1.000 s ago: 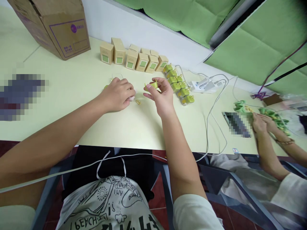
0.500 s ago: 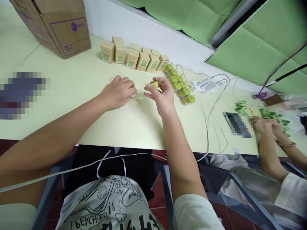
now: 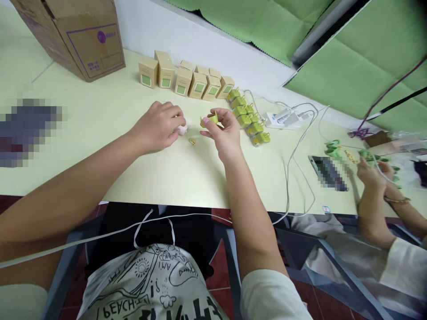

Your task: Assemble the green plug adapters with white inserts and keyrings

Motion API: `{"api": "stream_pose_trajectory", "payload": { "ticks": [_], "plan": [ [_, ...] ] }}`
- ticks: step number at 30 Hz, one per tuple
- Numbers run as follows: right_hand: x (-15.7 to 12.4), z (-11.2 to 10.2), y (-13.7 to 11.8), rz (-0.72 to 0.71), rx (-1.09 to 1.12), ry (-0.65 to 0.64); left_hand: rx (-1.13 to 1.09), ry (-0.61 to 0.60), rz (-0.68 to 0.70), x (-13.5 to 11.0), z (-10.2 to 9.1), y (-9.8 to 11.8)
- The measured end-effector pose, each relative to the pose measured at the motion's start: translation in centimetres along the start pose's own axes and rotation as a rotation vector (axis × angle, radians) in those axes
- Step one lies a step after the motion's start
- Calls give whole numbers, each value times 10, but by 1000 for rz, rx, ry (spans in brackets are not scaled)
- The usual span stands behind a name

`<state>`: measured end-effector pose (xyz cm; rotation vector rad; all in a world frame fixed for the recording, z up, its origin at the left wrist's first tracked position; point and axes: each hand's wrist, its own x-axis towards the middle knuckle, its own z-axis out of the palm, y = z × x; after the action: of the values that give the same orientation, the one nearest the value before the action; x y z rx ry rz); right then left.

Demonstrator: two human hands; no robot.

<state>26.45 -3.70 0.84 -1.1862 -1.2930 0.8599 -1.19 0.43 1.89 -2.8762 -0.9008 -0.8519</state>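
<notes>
My right hand [image 3: 228, 133] pinches a small yellow-green plastic piece [image 3: 211, 119] with upright prongs between thumb and fingers. To its left, my left hand [image 3: 158, 128] is curled low over the table, fingertips closed on a small whitish-pink thing [image 3: 182, 129] whose kind I cannot make out. A little yellow clip-like loop [image 3: 192, 142] lies on the table between the hands. Just beyond my right hand stand rows of small clear containers with yellow-green lids [image 3: 256, 128] and loops on top.
Several small cardboard boxes [image 3: 183, 81] line the wall, and a big carton [image 3: 90, 44] stands at the back left. White cables [image 3: 289, 173] run from a power strip [image 3: 283, 120]. At right lies a phone [image 3: 328, 172], beside another person's hands [image 3: 372, 175] handling green pieces.
My left hand has shifted slightly left, now covering the clear and green bits that showed behind it. My right hand still grips the yellow-green piece. The other person's hands have lifted a little.
</notes>
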Motion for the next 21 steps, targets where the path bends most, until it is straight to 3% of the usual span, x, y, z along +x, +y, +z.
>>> {"api": "stream_pose_trajectory", "payload": {
  "ticks": [4,13,21],
  "plan": [
    [-1,2,-1,20,9,-17,-63,66,-34,-1,-3,3],
    [-11,13,-22,97,118,-187,-353,145,-94,-1,-3,28],
    [-16,23,-30,-48,26,-203,-363,166,-99,0,-4,30]
  ]
}}
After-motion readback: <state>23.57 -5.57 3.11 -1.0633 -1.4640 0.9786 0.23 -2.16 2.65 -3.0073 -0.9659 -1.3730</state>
